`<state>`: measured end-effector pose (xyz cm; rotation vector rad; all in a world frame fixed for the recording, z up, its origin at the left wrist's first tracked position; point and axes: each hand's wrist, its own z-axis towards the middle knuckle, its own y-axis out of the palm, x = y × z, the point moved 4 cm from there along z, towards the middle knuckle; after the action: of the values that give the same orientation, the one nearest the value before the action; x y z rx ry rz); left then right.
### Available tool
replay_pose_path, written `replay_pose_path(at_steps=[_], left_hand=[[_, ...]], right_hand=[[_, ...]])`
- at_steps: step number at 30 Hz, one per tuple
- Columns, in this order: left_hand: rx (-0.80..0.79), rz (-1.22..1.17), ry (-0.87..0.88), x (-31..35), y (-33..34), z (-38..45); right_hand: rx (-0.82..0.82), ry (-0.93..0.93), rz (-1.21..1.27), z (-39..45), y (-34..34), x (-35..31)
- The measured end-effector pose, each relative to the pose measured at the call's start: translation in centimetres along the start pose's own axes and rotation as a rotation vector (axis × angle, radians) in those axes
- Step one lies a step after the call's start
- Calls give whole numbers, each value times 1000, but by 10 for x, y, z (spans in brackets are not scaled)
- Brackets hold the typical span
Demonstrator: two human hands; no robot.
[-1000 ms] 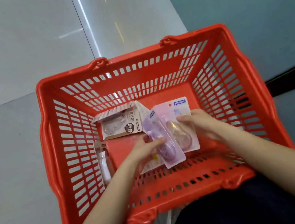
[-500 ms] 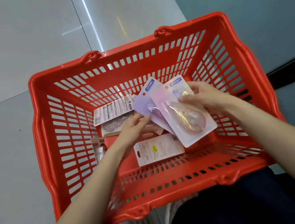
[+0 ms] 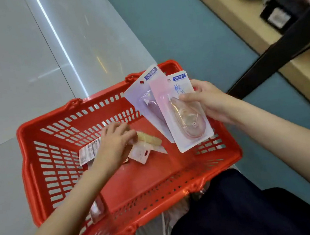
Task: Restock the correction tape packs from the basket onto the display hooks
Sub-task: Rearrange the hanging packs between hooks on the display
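Left hand: reaching my left hand (image 3: 117, 142) down inside the red basket (image 3: 38, 173), I am touching the loose packs on its floor with bent fingers; whether I am actually pinching one I cannot tell, since the back of my hand is hiding the fingertips.
Right hand: I am holding my right hand (image 3: 206, 103) up over the basket's right end, fingers and thumb clamping two correction tape packs fanned together.
Barcode pack: a pack with a barcode card (image 3: 89, 151) is lying on the basket floor, sticking out from under my left hand on its left side.
Edge pack: another clear pack (image 3: 97, 208) is leaning against the basket's near wall, beside my left forearm.
Small packs: a pale pink pack (image 3: 141, 153) and a yellowish piece (image 3: 149, 139) are lying on the basket floor just right of my left hand.
Lilac pack: the lilac pack (image 3: 143, 97) is sitting behind the other one in my right hand, above the basket's far right corner.
Pink pack: the pink pack (image 3: 186, 117) is overlapping it in front, with my thumb pressing across its clear blister.
Shelf: a wooden shelf edge (image 3: 235, 16) is running well beyond the basket's right side, blurred goods on it.
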<state>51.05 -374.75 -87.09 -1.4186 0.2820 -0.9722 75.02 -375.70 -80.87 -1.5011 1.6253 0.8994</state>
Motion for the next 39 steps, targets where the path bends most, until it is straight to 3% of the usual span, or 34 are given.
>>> replay_pose_path(at_steps=[2,4,12,17,21,26,32,35,39], left_hand=[[208,-187,-45,13,-58,19],[313,-421,-84,42,-114,37],[313,-1153,244,245,-274,85],[192,-1196,552,400,-349,79],[190,-1258,790,533,-381,65],[94,-1536,796,682,-388,55],[-46,-1360,945,816,-383,50],[-65,-1259,1017,862,-383,39],[-51,-1172,1031,901,-386,40]], right_hand=[[1,-47,146,-42,-9,-45],[13,-103,226,-92,-19,-82],[278,-420,446,-317,-52,-161],[439,-686,541,-467,-87,-189],[625,-836,530,-585,-115,-178],[827,-966,435,-704,-135,-147],[1446,-1270,433,-838,-154,-132],[1729,-1333,440,-875,-165,-130],[1913,-1332,441,-894,-173,-130]])
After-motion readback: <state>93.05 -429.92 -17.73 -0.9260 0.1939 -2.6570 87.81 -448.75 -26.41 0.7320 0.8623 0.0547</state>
